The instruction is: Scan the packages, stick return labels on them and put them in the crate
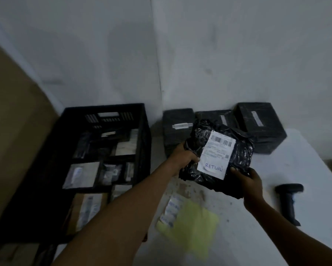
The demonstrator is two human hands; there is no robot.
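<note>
A person holds a crumpled black plastic mailer package [217, 158] above the white table [314, 166], just right of a black slatted plastic crate [142, 135]. The left hand [183, 157] has its grip clasped on the package's left edge, while the right hand [246, 182] grips the near right corner, thumb on top. The package carries a white printed shipping label with barcodes [218, 146], and directly below it, touching, a white slip hand-lettered "RETURN" in blue [213, 168]; with the return label on, this one appears ready for the crate, though whether it has been scanned cannot be told from the frame. The crate already holds several labelled parcels, suggesting the job is well under way. Three dark wrapped box-shaped packages [217, 120] stand against the wall behind the one in hand and show no return slips, so they seem to be left to process. A black handheld barcode scanner [290, 202] lies on the table to the right, near the right hand but untouched. A pale yellow-green sheet [195, 225] and a white printed slip [170, 210] lie on the table's near part, blurred
</note>
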